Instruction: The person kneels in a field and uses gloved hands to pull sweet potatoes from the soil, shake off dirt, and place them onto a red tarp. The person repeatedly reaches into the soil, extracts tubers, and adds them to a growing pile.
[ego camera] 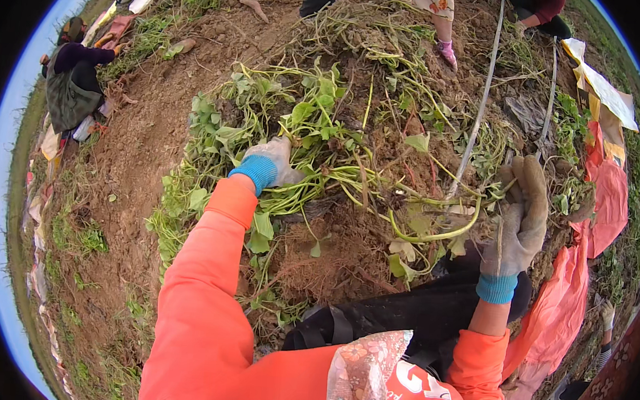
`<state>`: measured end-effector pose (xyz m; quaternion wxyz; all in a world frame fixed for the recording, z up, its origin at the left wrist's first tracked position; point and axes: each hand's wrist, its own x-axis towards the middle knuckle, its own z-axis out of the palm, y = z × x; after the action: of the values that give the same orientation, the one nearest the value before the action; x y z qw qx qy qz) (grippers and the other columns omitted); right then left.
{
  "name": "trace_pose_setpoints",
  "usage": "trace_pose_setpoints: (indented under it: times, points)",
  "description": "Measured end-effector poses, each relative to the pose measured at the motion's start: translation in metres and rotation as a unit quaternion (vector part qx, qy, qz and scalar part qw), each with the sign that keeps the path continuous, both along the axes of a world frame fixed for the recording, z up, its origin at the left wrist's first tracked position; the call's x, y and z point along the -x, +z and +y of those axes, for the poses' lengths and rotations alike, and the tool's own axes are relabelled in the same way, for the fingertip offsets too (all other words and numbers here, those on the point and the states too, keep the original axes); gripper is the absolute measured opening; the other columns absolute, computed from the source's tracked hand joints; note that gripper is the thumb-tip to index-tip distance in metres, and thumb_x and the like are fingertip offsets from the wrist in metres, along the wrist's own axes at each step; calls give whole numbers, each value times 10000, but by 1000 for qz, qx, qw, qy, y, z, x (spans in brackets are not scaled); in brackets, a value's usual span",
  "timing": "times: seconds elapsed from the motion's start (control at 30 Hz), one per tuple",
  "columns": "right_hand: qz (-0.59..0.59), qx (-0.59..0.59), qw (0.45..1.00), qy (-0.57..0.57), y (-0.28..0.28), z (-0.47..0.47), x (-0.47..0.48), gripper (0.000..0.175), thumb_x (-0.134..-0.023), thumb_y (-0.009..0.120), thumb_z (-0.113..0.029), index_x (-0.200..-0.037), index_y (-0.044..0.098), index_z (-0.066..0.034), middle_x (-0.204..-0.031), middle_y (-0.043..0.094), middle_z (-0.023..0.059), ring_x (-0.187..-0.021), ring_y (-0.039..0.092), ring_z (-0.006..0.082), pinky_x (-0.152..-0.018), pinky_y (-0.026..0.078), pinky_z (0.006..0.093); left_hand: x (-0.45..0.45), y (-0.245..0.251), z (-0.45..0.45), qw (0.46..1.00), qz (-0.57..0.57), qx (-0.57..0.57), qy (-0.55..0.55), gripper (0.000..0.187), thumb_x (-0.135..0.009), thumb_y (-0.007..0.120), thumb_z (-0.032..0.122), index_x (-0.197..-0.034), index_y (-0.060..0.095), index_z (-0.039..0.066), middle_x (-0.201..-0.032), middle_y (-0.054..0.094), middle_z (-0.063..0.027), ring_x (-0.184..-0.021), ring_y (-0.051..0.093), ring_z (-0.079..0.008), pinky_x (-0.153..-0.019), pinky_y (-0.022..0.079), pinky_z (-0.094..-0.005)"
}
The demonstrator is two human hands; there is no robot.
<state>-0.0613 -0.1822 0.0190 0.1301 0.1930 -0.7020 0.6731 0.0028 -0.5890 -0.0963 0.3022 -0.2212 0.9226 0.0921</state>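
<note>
My left hand [273, 161], in a soiled work glove with a blue cuff, grips green sweet potato vines [299, 182] at the left of the heap before me. Leafy stems spread around it and trail to the right. My right hand [519, 218], gloved the same way, is raised at the right with its fingers extended and loosely curved. A vine stem [461, 230] reaches close to its fingers; no firm grip on it shows. Beneath the vines, bare soil with fine roots [322, 260] lies in front of my knees.
Sweet potatoes [253, 9] lie on the soil at the upper left. Pale strips [480, 100] run along the ground at right. Red sacks [562, 286] line the right side. One person [74, 80] crouches at left; others' legs [443, 26] and a crouched person [543, 13] are ahead.
</note>
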Motion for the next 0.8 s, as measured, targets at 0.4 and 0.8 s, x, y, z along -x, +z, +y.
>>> trace_pose_setpoints:
  times: [0.4, 0.8]
  points:
    - [-255, -653, 679, 215, -76, -138, -30, 1128, -780, 750, -522, -1588, 188, 30, -1285, 648, 270, -1144, 662, 383, -1007, 512, 439, -23, -31, 27, 976, 52, -78, 197, 718, -889, 706, 437, -1404, 476, -8, -1349, 622, -240, -1249, 619, -350, -1067, 490, -416]
    - [-242, -587, 734, 239, -71, -101, -41, 414, -903, 573, -267, -1229, 692, -42, -1276, 677, 211, -1198, 653, 365, -1022, 514, 447, -7, -68, 32, 976, 10, 12, 216, 617, -940, 597, 453, -1448, 502, 116, -1412, 586, -166, -1297, 579, -312, -1084, 465, -404]
